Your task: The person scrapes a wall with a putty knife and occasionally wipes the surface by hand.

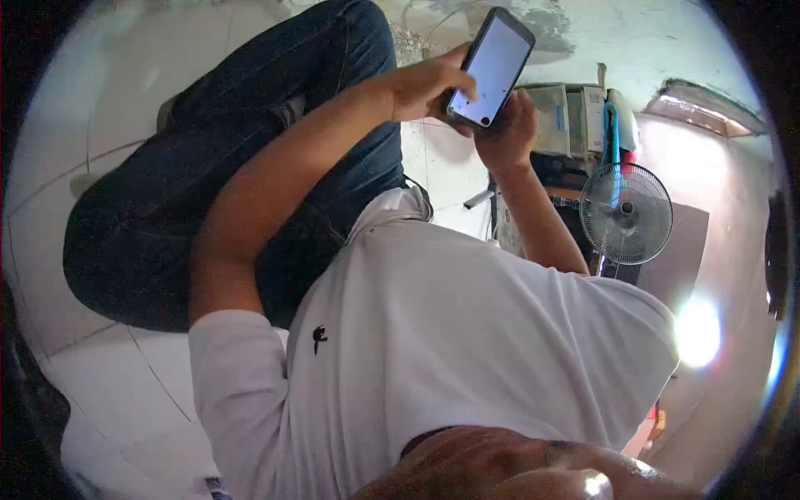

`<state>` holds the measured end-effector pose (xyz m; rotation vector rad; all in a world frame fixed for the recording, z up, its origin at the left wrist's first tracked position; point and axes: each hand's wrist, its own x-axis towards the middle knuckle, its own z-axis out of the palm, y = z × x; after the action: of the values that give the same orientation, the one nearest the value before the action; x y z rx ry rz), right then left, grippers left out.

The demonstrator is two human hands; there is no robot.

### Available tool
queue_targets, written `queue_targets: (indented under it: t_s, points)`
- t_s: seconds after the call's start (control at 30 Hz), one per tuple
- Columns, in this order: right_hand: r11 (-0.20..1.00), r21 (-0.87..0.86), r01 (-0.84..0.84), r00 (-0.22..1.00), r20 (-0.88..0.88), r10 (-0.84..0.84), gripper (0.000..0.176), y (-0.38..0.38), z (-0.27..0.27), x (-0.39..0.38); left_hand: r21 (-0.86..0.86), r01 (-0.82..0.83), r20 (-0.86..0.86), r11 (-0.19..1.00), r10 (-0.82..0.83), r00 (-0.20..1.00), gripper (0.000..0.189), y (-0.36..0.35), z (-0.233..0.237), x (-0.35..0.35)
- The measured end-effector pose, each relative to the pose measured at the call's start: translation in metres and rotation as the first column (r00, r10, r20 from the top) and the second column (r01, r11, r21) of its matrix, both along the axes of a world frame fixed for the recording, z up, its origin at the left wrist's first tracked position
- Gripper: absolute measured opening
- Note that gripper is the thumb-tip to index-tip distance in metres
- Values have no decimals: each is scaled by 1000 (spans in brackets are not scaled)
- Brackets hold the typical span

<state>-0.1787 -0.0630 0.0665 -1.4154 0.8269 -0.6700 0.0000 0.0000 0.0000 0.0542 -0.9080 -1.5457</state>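
Note:
A smartphone (500, 68) in a dark case is held tilted above my lap, its pale screen lit and facing me. A few small dark marks show on the screen, with a black round spot at its lower end. My left hand (425, 87) grips the phone's left edge, with one digit lying over the lower part of the screen. Against the lower right edge rests my right hand (510, 137), its fingers curled around the phone and partly hidden behind it.
My bent legs in blue jeans (250, 117) rest on the white tiled floor (142, 367). To the right stand a round fan (627, 214) and a pale storage box (552, 119) near the wall. A bright light (697, 333) glares at the far right.

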Motion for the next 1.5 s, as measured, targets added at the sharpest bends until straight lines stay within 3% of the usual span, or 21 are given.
queue_targets:
  t_s: [0.07, 0.1, 0.2, 0.23, 0.37, 0.4, 0.43, 0.5, 0.53, 0.77, 0.83, 0.97, 1.03, 1.07, 1.1, 1.2, 1.3, 1.37, 1.5]
  points:
    - [976, 132, 175, 973, 131, -192, 53, -12, -3, -9, 27, 129, -126, 991, -125, 984, 68, -3, 4, 13]
    - [961, 211, 181, 978, 59, -198, 53, -5, -6, -15, 46, 219, -208, 975, -205, 956, 61, 8, 3, 18]
    - [991, 23, 128, 984, 120, -130, 30, -9, -3, -8, 116, 162, -227, 980, -133, 965, 61, 22, 2, 14]
    - [989, 51, 142, 985, 95, -146, 30, -13, -8, -8, 155, 147, -252, 977, -105, 962, 61, 28, 3, 3]
    - [991, -135, 17, 983, 181, 8, 33, -13, -32, -2, 331, 125, -310, 935, -17, 950, 62, 59, 2, -46]
    - [881, 453, -137, 815, 558, -160, 28, -11, -35, 1, 366, 99, -287, 925, 11, 958, 62, 64, 4, -49]
    - [873, 469, -132, 805, 565, -181, 28, -11, -44, 0, 400, 76, -267, 913, 37, 963, 62, 64, 4, -49]
    - [918, 377, -118, 804, 579, -135, 27, -12, -47, 1, 437, 10, -211, 900, 92, 973, 63, 67, 20, -44]
    - [986, -156, 49, 965, 264, -6, 27, -20, -53, -5, 445, -30, -175, 895, 120, 977, 63, 67, 32, -41]
    - [952, -304, -28, 913, 380, 148, 33, -65, -72, 2, 409, -280, 43, 868, 288, 957, 65, 76, 107, -15]
    - [924, -382, -8, 960, 256, 114, 32, -78, -65, 13, 362, -344, 107, 866, 328, 939, 65, 81, 131, -4]
    - [666, -744, 48, 984, 150, 96, 35, -101, -49, 39, 260, -423, 228, 868, 370, 901, 67, 88, 181, 17]
    - [345, -917, 199, 939, 279, 201, 22, -126, -48, 64, 181, -458, 290, 871, 397, 871, 67, 92, 207, 32]
    - [505, -862, 44, 994, 88, 64, 25, -122, -48, 58, 139, -478, 318, 867, 418, 851, 68, 96, 220, 39]
    - [498, -863, 85, 987, 143, 80, 24, -123, -42, 68, 97, -497, 344, 862, 440, 830, 68, 102, 233, 47]
    - [327, -941, 87, 983, 134, 126, 25, -138, -29, 92, -28, -570, 407, 821, 531, 743, 69, 123, 269, 69]
    - [348, -935, 69, 988, 112, 107, 24, -136, -6, 110, -181, -665, 435, 725, 665, 607, 70, 161, 303, 81]
    - [317, -934, 168, 969, 215, 120, 20, -147, 9, 128, -281, -715, 428, 640, 750, 503, 71, 180, 325, 84]
    - [377, -873, 310, 901, 396, 176, 19, -150, 29, 161, -431, -785, 351, 444, 884, 308, 72, 239, 344, 86]
